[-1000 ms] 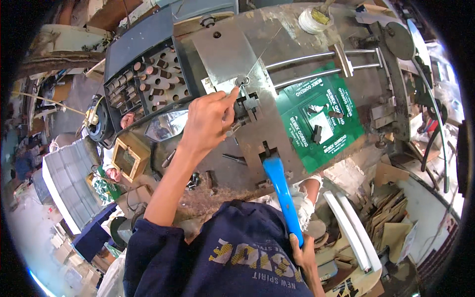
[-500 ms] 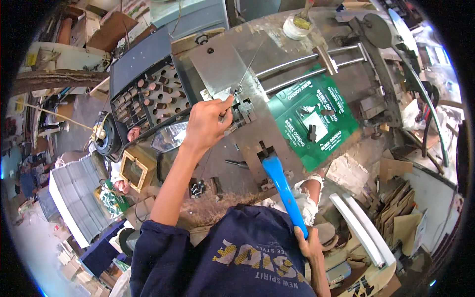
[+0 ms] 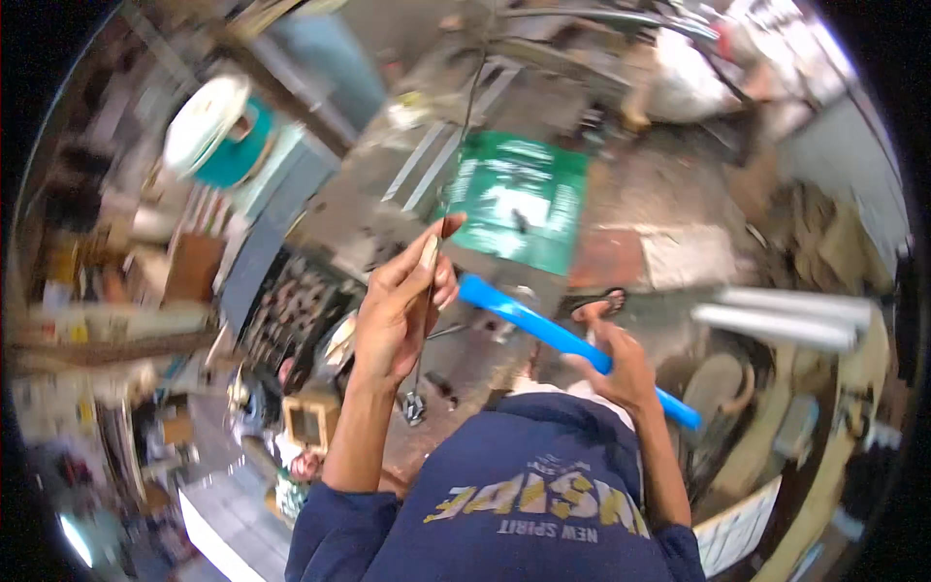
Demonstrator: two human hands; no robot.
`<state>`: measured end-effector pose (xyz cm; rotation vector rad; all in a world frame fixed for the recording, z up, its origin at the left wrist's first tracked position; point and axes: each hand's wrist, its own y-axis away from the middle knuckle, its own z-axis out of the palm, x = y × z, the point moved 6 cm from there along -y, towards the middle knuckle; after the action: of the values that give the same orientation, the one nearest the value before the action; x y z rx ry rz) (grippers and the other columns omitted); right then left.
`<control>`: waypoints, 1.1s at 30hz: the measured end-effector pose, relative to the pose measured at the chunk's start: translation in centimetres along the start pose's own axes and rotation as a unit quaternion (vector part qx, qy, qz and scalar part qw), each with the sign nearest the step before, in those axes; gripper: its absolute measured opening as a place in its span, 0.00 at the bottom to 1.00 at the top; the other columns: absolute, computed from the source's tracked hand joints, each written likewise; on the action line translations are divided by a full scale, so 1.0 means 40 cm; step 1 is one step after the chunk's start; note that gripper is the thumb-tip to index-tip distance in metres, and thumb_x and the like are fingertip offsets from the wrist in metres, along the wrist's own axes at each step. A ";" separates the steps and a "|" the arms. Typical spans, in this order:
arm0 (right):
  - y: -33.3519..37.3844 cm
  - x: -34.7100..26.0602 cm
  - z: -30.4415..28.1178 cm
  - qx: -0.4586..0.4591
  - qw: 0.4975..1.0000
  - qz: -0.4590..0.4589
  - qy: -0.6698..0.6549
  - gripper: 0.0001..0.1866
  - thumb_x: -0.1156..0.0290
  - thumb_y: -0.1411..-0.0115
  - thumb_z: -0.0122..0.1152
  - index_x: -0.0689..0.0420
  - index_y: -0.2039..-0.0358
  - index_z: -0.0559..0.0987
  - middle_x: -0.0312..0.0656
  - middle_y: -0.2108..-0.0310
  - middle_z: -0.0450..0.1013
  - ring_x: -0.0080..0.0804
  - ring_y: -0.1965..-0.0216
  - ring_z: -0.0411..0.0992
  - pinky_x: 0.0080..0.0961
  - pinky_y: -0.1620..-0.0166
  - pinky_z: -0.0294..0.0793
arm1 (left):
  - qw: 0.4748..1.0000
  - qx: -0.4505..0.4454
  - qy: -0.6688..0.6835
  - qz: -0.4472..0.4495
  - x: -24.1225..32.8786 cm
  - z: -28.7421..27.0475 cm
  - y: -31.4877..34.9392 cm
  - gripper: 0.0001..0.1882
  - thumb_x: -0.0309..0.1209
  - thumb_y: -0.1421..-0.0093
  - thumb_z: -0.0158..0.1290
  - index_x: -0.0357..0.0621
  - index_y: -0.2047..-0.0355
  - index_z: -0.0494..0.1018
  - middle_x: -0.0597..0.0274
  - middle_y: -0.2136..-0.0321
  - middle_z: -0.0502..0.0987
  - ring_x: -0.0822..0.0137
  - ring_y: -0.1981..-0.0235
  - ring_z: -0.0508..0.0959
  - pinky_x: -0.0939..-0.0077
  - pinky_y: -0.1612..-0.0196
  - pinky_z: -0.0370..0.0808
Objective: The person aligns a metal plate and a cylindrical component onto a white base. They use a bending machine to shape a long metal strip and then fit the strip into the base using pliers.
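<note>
Wire (image 3: 473, 95) is running through the left hand (image 3: 402, 306), whose thumb and fingers are pinching it closely; having just lifted off the bench (image 3: 468, 383), that hand is apparently holding it free. The right hand (image 3: 623, 367) is wrapping round a blue lever (image 3: 543, 335). Toward the bench's left edge, a case (image 3: 254, 276) is holding blurred cylinders (image 3: 296, 303); a nearby wooden box (image 3: 332, 417) is showing no readable contents.

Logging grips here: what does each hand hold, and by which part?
The left hand pinches a thin dark strand partway along; the right hand grips the blue handle between its ends.
</note>
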<state>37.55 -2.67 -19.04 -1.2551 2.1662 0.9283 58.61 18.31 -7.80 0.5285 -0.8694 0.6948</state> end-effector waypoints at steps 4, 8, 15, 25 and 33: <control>0.205 -0.201 -0.249 0.408 0.867 -0.282 0.058 0.24 0.79 0.54 0.78 0.60 0.56 0.78 0.46 0.55 0.77 0.49 0.50 0.74 0.40 0.48 0.75 | 0.990 -0.091 -0.062 -0.089 -0.142 0.184 0.019 0.27 0.34 0.31 0.54 0.32 0.36 0.68 0.71 0.71 0.68 0.78 0.72 0.64 0.82 0.67 0.61; 0.417 -0.190 -0.420 0.426 0.828 -0.201 0.304 0.22 0.66 0.44 0.64 0.54 0.48 0.79 0.38 0.45 0.75 0.36 0.38 0.68 0.42 0.36 0.62 | 0.931 -0.202 -0.219 -0.209 -0.319 0.381 0.075 0.34 0.42 0.35 0.57 0.33 0.35 0.67 0.76 0.75 0.64 0.80 0.75 0.62 0.84 0.73 0.55; 0.807 0.176 -0.344 0.329 0.806 -0.004 0.493 0.04 0.62 0.51 0.61 0.44 0.80 0.81 0.24 0.77 0.74 0.22 0.59 0.73 0.49 0.34 0.54 | 0.747 -0.506 -0.350 -0.252 -0.671 0.732 0.332 0.24 0.36 0.31 0.53 0.30 0.41 0.74 0.73 0.63 0.75 0.81 0.67 0.68 0.86 0.61 0.65; 1.645 0.646 -0.077 0.383 0.833 0.367 0.160 0.01 0.74 0.54 0.64 0.54 0.79 0.79 0.36 0.80 0.70 0.31 0.66 0.72 0.35 0.46 0.62 | 0.409 -0.820 -0.380 0.128 -1.234 1.203 0.977 0.10 0.20 0.43 0.60 0.37 0.59 0.82 0.48 0.73 0.77 0.47 0.71 0.78 0.63 0.64 0.75; 1.936 0.895 0.124 0.462 0.767 0.445 0.002 0.06 0.78 0.56 0.64 0.51 0.77 0.78 0.35 0.74 0.75 0.33 0.60 0.74 0.36 0.45 0.60 | 0.374 -0.831 -0.377 0.167 -1.439 1.336 1.257 0.08 0.21 0.44 0.61 0.39 0.63 0.83 0.49 0.73 0.80 0.48 0.71 0.80 0.61 0.66 0.76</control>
<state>-47.18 8.26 -21.81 0.2931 2.6443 -0.0062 -31.43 -3.06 -19.34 -1.4067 -2.0482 -0.4616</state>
